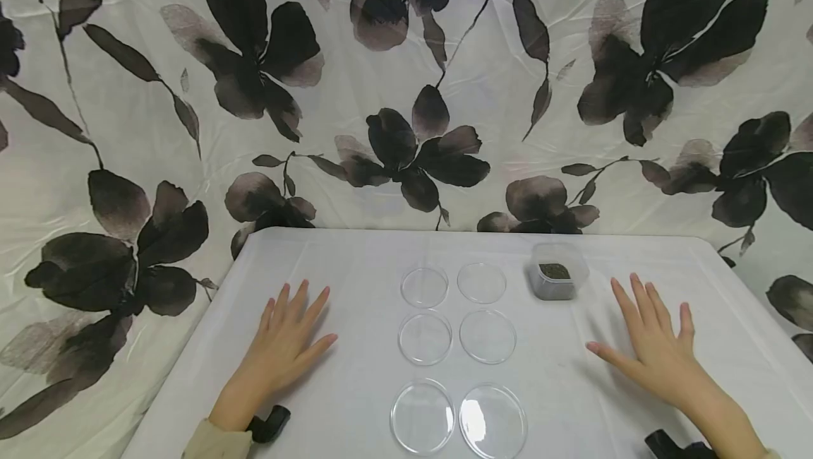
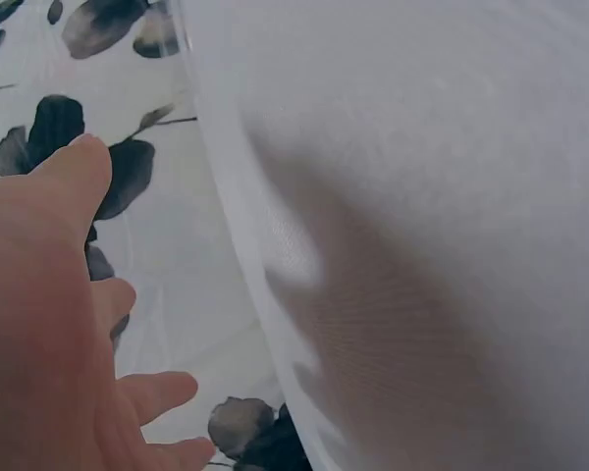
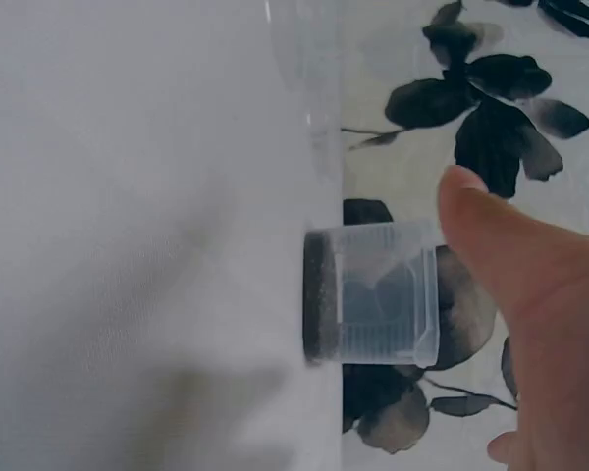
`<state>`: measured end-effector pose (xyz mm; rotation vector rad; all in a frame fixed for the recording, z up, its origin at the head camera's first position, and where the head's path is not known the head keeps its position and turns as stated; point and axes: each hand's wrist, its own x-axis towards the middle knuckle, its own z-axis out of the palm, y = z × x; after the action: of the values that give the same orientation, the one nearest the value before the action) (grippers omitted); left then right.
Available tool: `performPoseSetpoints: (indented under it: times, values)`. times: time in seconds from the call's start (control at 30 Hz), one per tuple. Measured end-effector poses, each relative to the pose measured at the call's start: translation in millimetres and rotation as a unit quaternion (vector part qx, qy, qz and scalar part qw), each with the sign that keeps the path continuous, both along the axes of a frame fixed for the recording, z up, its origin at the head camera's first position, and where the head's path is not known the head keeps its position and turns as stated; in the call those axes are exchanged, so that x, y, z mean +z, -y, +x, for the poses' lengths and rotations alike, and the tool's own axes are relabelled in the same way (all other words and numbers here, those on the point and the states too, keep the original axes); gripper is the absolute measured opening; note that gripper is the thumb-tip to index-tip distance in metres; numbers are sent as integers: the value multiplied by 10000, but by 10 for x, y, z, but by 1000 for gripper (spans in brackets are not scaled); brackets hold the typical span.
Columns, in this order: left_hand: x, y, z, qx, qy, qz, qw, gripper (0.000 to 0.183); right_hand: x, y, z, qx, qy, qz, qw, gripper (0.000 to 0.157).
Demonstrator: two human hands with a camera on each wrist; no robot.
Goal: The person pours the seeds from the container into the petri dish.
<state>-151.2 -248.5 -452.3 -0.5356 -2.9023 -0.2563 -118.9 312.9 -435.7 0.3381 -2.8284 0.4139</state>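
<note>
Several clear round petri dishes, one of them a front dish [image 1: 422,418], lie in two columns down the middle of the white table. Behind and right of them stands a clear plastic tub [image 1: 559,273] with dark, grainy material in its bottom; the right wrist view shows the tub [image 3: 388,292] from the side. My left hand [image 1: 284,339] is spread over the table left of the dishes, holding nothing. To the right, my right hand [image 1: 657,346] has its fingers spread, nearest to the tub and apart from it. Shadows of both hands fall on the tabletop.
The white table [image 1: 343,409] has its far edge against a hanging floral cloth [image 1: 406,92]. A black strap piece [image 1: 269,424] sits at the left wrist, and another black piece [image 1: 679,445] at the right wrist.
</note>
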Motion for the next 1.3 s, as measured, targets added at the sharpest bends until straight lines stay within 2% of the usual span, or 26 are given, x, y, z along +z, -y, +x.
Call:
performPoseSetpoints:
  times: [0.3,0.6,0.83,0.97,1.13,1.3]
  values:
    - [-30,-86,15,-88,-2,641,9979,71,-6,-26,-125,359,-228,-830,9956,104]
    - [-43,-212,-155,-306,33,1140,9930,71,-40,-63,-359,444,-73,-1504,9876,100]
    - [-46,-331,-288,-359,165,1407,9893,71,-14,-55,-521,428,356,-2299,9716,96]
    - [-44,-387,-409,-536,220,1600,9854,70,7,-38,-615,456,541,-2855,9558,95]
    - [-39,-492,-559,-758,618,1982,9753,71,-18,-38,-755,520,894,-3678,9241,98]
    - [-24,-618,-679,-922,1137,2345,9610,75,-75,-28,-897,829,845,-4393,8905,100]
